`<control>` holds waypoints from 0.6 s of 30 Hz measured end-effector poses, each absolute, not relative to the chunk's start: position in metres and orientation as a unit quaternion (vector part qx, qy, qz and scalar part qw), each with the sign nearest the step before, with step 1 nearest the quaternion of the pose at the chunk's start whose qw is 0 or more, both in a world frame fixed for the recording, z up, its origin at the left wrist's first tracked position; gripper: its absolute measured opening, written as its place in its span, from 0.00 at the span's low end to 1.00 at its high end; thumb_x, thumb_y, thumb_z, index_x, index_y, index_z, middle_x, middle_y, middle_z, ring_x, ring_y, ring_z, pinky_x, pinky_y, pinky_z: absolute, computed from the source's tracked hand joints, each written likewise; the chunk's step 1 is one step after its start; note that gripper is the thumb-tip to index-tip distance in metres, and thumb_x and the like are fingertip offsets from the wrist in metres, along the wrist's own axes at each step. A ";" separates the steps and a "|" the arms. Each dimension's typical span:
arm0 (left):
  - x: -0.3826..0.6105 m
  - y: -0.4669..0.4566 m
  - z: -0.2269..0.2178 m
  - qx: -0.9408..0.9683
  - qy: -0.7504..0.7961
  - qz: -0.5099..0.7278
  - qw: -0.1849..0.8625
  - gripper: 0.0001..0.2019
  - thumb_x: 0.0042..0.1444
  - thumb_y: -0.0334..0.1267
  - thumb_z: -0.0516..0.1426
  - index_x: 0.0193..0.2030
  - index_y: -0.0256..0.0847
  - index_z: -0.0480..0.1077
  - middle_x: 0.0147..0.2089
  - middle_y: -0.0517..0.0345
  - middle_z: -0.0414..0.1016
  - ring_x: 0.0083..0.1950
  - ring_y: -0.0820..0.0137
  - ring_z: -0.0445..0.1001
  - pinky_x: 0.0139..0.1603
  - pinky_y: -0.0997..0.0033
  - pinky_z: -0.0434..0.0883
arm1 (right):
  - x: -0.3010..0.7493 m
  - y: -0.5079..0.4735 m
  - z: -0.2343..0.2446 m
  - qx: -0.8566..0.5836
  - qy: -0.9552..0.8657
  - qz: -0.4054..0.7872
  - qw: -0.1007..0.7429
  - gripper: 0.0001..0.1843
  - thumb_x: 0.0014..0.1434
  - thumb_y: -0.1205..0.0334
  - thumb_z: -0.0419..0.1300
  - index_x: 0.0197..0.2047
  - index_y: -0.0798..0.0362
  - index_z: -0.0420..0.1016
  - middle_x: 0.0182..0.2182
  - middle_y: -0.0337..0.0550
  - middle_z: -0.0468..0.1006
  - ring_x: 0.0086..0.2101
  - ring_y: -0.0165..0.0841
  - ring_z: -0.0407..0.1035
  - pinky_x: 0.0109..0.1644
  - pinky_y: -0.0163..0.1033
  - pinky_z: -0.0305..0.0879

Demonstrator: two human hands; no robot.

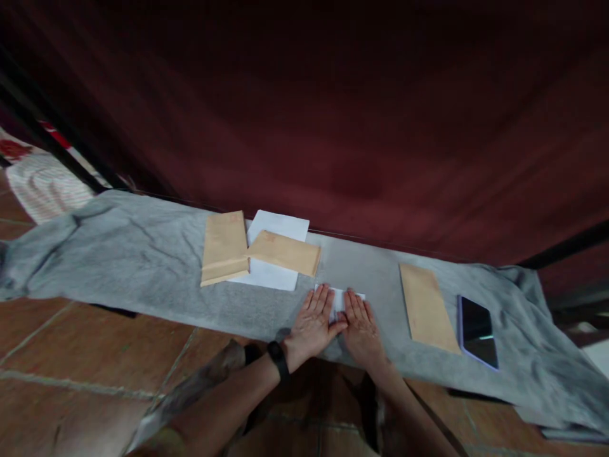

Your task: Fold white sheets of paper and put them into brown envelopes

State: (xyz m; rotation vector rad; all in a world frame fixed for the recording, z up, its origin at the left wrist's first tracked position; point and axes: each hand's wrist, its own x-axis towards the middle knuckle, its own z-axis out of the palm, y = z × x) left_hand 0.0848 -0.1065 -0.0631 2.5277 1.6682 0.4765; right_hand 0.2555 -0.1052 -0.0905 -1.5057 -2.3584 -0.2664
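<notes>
A small piece of white paper (339, 298), maybe folded, lies on the grey cloth near its front edge. My left hand (311, 322) rests flat on the paper's left part, fingers stretched out. Over the right part my right hand (360, 327) lies flat too, its fingers extended side by side. The two thumbs meet in the middle. Most of the paper is hidden under both hands. Just up and left of my left hand is a brown envelope (288, 251), lying across larger white sheets (278, 277).
Another brown envelope (224, 244) lies left of the sheets. To the right are a third brown envelope (427, 308) and a dark-screened phone (478, 331) with a purple edge. Grey cloth (157, 254) covers the long surface. A dark red curtain (333, 158) hangs behind; floor tiles (85, 355) lie below.
</notes>
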 end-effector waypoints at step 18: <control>0.087 -0.107 -0.061 0.821 0.557 0.118 0.032 0.41 0.67 0.62 0.41 0.72 0.27 0.53 0.76 0.34 0.48 0.78 0.53 0.45 0.75 0.51 0.45 | 0.319 -0.097 -0.094 -0.626 -0.756 -0.073 0.176 0.32 0.73 0.52 0.42 0.72 0.61 0.54 0.69 0.60 0.59 0.68 0.49 0.54 0.68 0.58 0.54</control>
